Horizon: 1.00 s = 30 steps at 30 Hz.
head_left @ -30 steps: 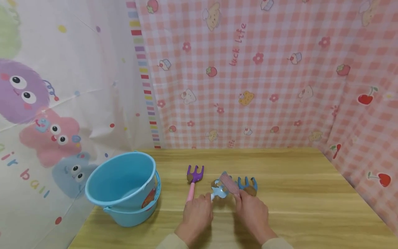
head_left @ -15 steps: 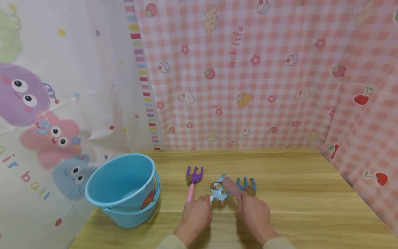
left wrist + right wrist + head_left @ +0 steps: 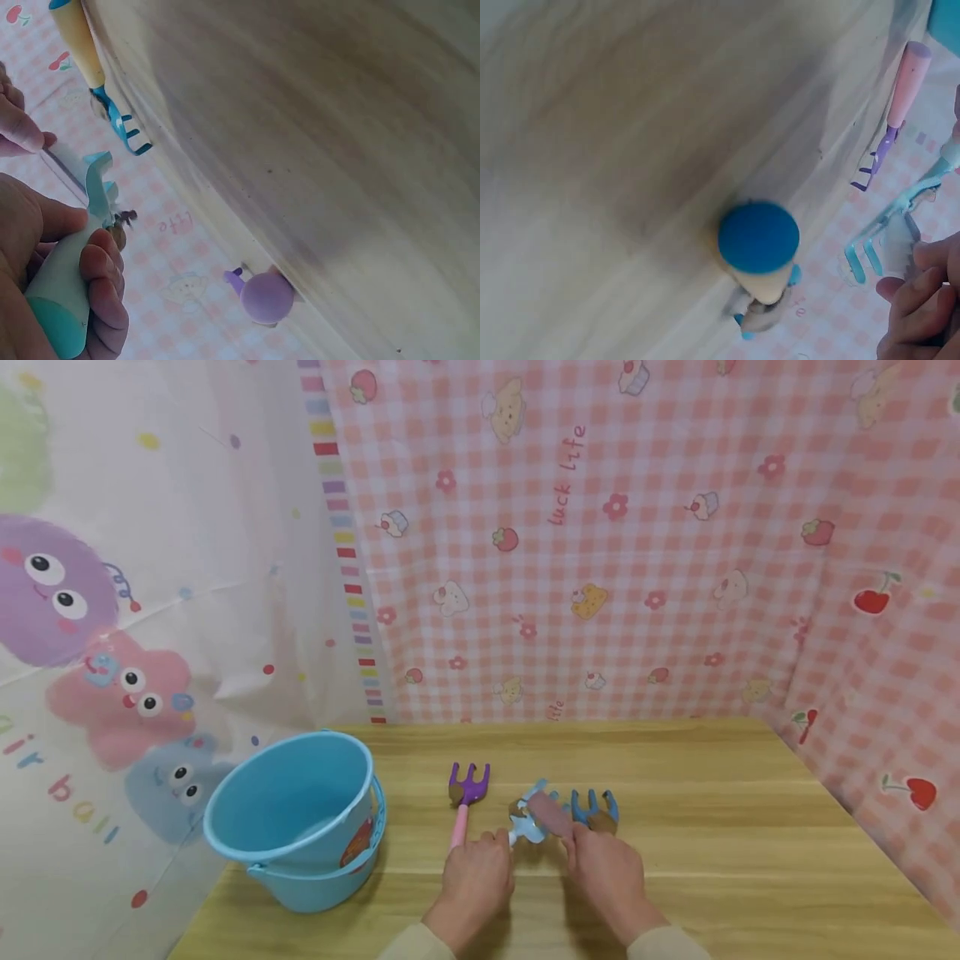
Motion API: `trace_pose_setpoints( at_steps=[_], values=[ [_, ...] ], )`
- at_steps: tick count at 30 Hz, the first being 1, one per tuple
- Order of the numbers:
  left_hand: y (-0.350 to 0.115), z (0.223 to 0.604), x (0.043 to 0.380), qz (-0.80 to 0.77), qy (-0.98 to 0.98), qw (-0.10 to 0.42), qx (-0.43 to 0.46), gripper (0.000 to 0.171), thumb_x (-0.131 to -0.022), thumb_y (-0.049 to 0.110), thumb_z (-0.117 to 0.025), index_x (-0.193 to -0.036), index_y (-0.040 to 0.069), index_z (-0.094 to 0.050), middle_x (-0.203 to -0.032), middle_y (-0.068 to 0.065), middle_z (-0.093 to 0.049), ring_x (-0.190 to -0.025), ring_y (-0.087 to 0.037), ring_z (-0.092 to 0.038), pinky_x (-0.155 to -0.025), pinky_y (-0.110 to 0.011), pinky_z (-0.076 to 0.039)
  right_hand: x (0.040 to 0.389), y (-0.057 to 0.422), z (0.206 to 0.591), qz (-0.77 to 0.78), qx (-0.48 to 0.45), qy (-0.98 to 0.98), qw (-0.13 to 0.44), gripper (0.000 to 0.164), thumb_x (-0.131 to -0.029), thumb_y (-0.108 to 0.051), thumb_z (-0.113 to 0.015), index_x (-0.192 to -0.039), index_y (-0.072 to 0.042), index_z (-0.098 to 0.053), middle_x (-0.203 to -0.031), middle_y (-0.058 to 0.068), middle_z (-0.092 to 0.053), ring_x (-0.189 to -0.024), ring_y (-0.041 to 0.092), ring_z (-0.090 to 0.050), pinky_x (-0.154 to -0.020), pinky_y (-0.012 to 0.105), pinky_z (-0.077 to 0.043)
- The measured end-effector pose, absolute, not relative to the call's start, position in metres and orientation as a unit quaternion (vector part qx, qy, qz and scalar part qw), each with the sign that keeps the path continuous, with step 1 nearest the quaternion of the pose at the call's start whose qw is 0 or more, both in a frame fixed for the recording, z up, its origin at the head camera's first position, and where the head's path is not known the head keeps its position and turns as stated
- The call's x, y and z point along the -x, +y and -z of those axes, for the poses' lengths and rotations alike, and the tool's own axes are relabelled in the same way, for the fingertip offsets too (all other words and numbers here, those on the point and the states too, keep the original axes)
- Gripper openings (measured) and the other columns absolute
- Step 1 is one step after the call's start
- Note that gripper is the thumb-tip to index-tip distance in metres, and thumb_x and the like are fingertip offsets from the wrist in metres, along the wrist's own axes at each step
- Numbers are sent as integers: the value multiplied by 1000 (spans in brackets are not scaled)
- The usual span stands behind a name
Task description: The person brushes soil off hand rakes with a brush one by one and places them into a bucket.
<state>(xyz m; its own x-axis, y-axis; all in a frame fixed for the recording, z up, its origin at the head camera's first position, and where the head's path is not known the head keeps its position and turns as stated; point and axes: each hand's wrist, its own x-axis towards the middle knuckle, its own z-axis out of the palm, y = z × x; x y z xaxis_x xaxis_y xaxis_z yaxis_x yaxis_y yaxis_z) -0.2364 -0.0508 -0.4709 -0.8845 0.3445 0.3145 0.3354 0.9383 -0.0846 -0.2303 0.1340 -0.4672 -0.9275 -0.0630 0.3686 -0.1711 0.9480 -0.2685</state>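
Note:
My left hand (image 3: 478,881) grips the pale handle of a light blue toy rake (image 3: 528,831), its head raised above the table and marked with brown patches. My right hand (image 3: 611,872) pinches a flat pinkish-grey piece (image 3: 550,814), whose exact kind I cannot tell. That piece lies over the rake's tines in the head view; in the right wrist view it is against or just behind the tines (image 3: 862,259). A purple rake (image 3: 472,789) with a pink handle lies to the left, bearing a brown lump. Right of the held rake lies a darker blue rake (image 3: 594,803), also with a brown lump.
A light blue bucket (image 3: 217,835) with its handle hanging down stands at the left of the wooden table (image 3: 750,827). Pink checked cloth (image 3: 645,552) hangs behind and on the right. White cartoon-printed cloth (image 3: 225,527) hangs on the left.
The flat pinkish-grey piece has shifted slightly right and then back left over the rake's tines. My left hand keeps its grip on the light blue rake. The other rakes lie as before.

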Motion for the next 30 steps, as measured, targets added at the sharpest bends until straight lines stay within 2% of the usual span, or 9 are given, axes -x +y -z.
trace_pose_setpoints(
  at_steps=[6, 7, 11, 14, 22, 23, 27, 29, 30],
  values=[
    [-53, 471, 237, -34, -966, 180, 182, 24, -83, 21, -71, -101, 6, -66, -66, -2, -55, -52, -17, -57, -71, -36, -53, 231, 137, 453, -122, -62, -971, 197, 23, -92, -25, -68, -79, -7, -64, -61, 5, -57, -50, 25, -58, -41, 40, -43],
    [-53, 470, 237, -38, -966, 181, 183, 25, -83, 21, -71, -103, 6, -66, -66, -2, -55, -52, -17, -57, -79, -37, -52, 232, 137, 451, -131, -56, -969, 199, 23, -93, -26, -67, -79, -7, -64, -62, 6, -58, -51, 25, -59, -41, 40, -44],
    [-52, 467, 236, -43, -964, 184, 186, 29, -81, 21, -72, -105, 5, -66, -65, -1, -53, -48, -14, -52, -55, -30, -50, 234, 135, 450, -187, -47, -965, 179, 22, -96, -25, -63, -84, -7, -66, -67, 5, -62, -56, 25, -60, -46, 42, -46],
    [-51, 466, 234, -48, -964, 184, 186, 30, -81, 23, -73, -105, 5, -66, -65, 0, -51, -48, -13, -50, -45, -27, -44, 232, 131, 456, -199, -55, -966, 155, 19, -95, -24, -64, -87, -8, -68, -70, 6, -65, -60, 27, -63, -48, 44, -47],
    [-55, 477, 233, -36, -960, 202, 191, 21, -84, 25, -72, -92, 8, -63, -61, 1, -49, -46, -13, -49, -41, -28, -40, 228, 132, 457, -96, -86, -973, 193, 19, -90, -24, -70, -82, -7, -66, -63, 5, -59, -54, 24, -60, -44, 41, -46],
    [-56, 478, 233, -34, -961, 198, 191, 22, -84, 25, -73, -94, 7, -64, -62, 0, -49, -47, -13, -50, -49, -29, -46, 228, 132, 456, -97, -83, -973, 193, 19, -90, -23, -71, -82, -7, -66, -64, 5, -59, -54, 24, -60, -44, 41, -46],
    [-58, 478, 236, -25, -962, 192, 192, 26, -83, 24, -73, -100, 7, -64, -64, 1, -52, -49, -13, -51, -57, -30, -48, 232, 133, 454, -154, -60, -969, 184, 18, -92, -24, -68, -86, -7, -69, -73, 7, -64, -59, 27, -63, -47, 44, -48],
    [-57, 476, 236, -11, -963, 185, 194, 26, -84, 23, -72, -103, 7, -64, -65, 1, -52, -49, -13, -50, -57, -30, -48, 233, 132, 455, -191, -59, -964, 177, 17, -94, -24, -66, -89, -9, -70, -76, 7, -67, -62, 28, -64, -48, 46, -48],
    [-57, 476, 236, -9, -964, 185, 193, 24, -85, 23, -71, -102, 7, -64, -65, 1, -52, -49, -13, -49, -49, -28, -43, 233, 131, 456, -200, -60, -963, 172, 17, -95, -25, -65, -90, -9, -70, -75, 7, -67, -62, 28, -64, -48, 45, -48]
  ],
)
